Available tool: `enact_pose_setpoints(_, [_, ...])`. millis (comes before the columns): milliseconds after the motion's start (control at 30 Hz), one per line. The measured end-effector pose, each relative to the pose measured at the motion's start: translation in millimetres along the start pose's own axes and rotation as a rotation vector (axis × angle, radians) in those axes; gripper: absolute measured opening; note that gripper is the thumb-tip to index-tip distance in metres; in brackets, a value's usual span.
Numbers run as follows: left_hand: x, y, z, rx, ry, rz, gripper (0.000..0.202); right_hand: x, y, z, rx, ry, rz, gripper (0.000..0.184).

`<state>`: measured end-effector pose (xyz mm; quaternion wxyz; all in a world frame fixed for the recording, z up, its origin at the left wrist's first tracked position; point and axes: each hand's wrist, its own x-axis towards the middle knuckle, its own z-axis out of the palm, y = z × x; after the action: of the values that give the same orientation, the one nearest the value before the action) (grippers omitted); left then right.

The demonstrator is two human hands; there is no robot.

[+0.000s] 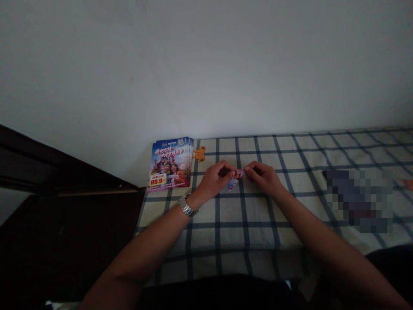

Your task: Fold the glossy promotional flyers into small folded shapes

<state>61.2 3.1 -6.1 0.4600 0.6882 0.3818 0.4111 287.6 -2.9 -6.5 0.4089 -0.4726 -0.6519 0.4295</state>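
A small piece of folded printed paper (237,175), red, white and blue, is pinched between my two hands just above the checked cloth. My left hand (217,177), with a metal watch (186,206) on its wrist, grips the left end between thumb and fingers. At the right end, the fingertips of my right hand (263,175) are closed on the paper's edge. Fingers cover part of the paper, so its full shape is hidden. To the left lies a stack of colourful flyers (170,163), apart from both hands.
The checked cloth (200,237) covers a surface against the pale wall (206,69). An orange bear figure (199,154) shows beside the flyers. A pixelated dark object (358,200) lies at the right. Dark floor (71,241) drops away at the left.
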Motion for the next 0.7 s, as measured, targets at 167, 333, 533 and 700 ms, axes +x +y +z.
enact_pose_setpoints(167, [-0.4,0.7,-0.2,-0.031,0.006,-0.006,0.026,0.3,-3.1,-0.7,-0.052,0.006,0.003,0.041])
enact_pose_setpoints(333, [-0.7,-3.3,-1.4,-0.037,0.019,-0.004,0.025,-1.6,-9.5,-1.4,-0.075,0.003,-0.002,0.043])
enact_pose_setpoints(533, [-1.7,-1.8,-0.6,-0.025,0.011,-0.002,0.026,-2.1,-3.9,-2.2,-0.100,-0.003,0.001,0.041])
enact_pose_setpoints(700, [-2.2,-3.8,0.5,-0.052,0.004,-0.001,0.027,-2.7,-0.2,-3.6,-0.140,0.003,-0.017,0.042])
